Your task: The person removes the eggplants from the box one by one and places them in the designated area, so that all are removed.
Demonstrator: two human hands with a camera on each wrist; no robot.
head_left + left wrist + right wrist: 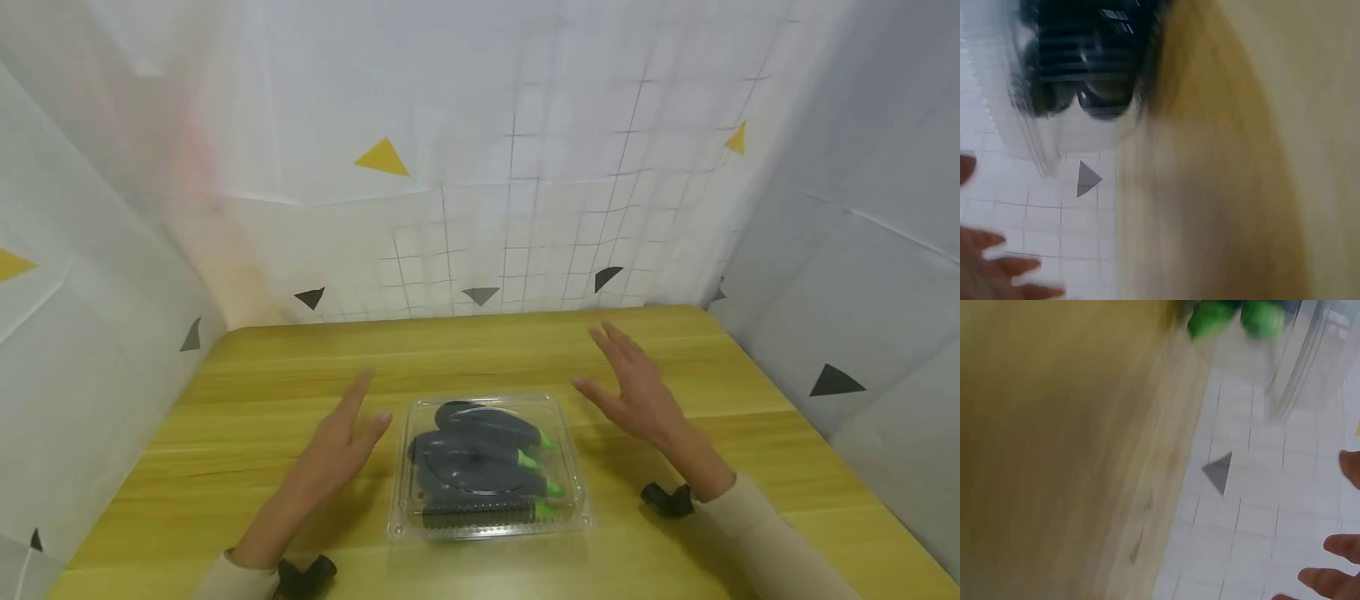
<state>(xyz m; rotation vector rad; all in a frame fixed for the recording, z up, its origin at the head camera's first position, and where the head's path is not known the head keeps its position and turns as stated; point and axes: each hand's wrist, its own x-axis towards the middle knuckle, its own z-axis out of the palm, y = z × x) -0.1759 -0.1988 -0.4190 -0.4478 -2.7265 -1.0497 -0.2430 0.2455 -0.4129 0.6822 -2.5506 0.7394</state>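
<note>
Head view: clear plastic box [587,518] sits flat on wood table [255,400], roughly centred between both hands, near side of tabletop. Dark eggplants [472,454] inside, approx 4, green stem ends [528,460] all pointing to person's R; near wall distorts, so exact count n/a. Lid looks closed.

L hand [333,454]: fingers extended, thumb apart from index, nothing held; just beside box's L side, not touching AFAICT. R hand [637,396]: fingers extended and spread, thumb out, nothing held either; off box's R side, a bit farther away than L and set toward far edge of table. Wrist views blurry, but both show fingertips clear of box walls.

Handling notes (judgement): if box gets gripped, best w/ both hands at opp. sides, same height, roughly mid-wall. R hand prob. needs to come in and nearer the person to line up w/ L, else box may twist. Fingers under rim/base > squeezing lid; thin plastic likely flexes & lid could pop. Keep level: eggplants look smooth, prob. slide toward whichever end dips, shifting wt. Even pressure, no pinching one corner. Slow contact, since clear edges are hard to see vs. table glare. Black wrist mounts [667,500] sit low, so watch they don't knock box or table.
</note>
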